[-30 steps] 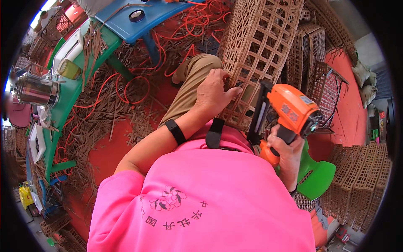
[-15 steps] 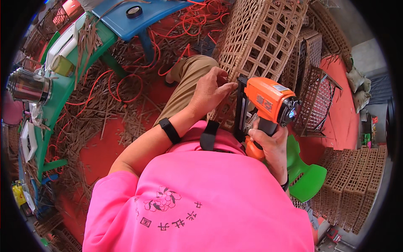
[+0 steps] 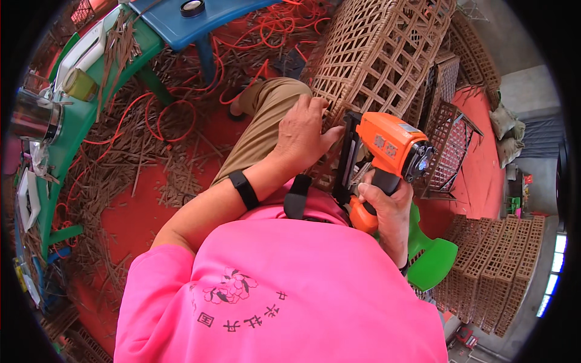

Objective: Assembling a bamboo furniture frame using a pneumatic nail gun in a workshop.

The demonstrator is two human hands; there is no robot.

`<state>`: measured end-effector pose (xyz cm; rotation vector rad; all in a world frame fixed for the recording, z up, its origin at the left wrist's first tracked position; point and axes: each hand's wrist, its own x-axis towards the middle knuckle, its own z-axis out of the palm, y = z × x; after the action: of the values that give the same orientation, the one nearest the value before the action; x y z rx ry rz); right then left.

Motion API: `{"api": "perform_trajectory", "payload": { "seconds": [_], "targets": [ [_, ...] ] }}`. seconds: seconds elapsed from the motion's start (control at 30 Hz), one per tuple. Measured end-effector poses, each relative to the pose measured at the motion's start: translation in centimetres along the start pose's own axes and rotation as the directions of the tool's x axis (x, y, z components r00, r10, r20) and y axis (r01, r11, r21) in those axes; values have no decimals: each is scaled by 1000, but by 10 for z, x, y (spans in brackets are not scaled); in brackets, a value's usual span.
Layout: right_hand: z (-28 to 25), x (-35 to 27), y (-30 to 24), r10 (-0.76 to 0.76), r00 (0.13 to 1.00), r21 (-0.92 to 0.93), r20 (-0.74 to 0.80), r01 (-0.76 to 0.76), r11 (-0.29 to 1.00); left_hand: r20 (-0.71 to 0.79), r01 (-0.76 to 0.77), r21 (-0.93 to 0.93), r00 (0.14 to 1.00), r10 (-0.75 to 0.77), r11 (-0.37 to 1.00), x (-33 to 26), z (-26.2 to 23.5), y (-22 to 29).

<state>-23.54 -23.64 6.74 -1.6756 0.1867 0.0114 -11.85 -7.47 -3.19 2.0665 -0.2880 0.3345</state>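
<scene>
A pink shirt (image 3: 284,290) is seen at the bottom of the frame. Just above it, right of the middle, an orange nail gun (image 3: 390,145) is held by the right hand (image 3: 390,212), with its fingers wrapped around the grip. Near the middle, the big woven basket (image 3: 372,51) is touched at its edge by the left hand (image 3: 301,134). The thumb is held away from the bent fingers; whether anything is pinched cannot be told. A black band (image 3: 244,189) is worn on that wrist.

The basket is set at the top, right of the middle, beside a bent leg (image 3: 257,124) in tan pants. A green chair (image 3: 434,260) is partly seen at the lower right. At the left, brown strips (image 3: 127,160) are scattered over the red floor (image 3: 139,212). A green table (image 3: 88,130) and a blue table (image 3: 203,27) are placed at the upper left. More baskets (image 3: 493,266) are stacked at the right, and sacks (image 3: 507,134) are piled near the far wall (image 3: 532,88).
</scene>
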Motion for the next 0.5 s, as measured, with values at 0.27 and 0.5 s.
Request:
{"api": "perform_trajectory", "payload": {
  "seconds": [0.27,0.5],
  "targets": [
    [0,-9,-4,-42,989,15,-140,45,999,43,-61,-5,997,61,998,20,0,14],
    [-7,-18,-7,0,984,84,-176,15,996,33,-88,124,996,84,988,32,-1,18]
  ]
}}
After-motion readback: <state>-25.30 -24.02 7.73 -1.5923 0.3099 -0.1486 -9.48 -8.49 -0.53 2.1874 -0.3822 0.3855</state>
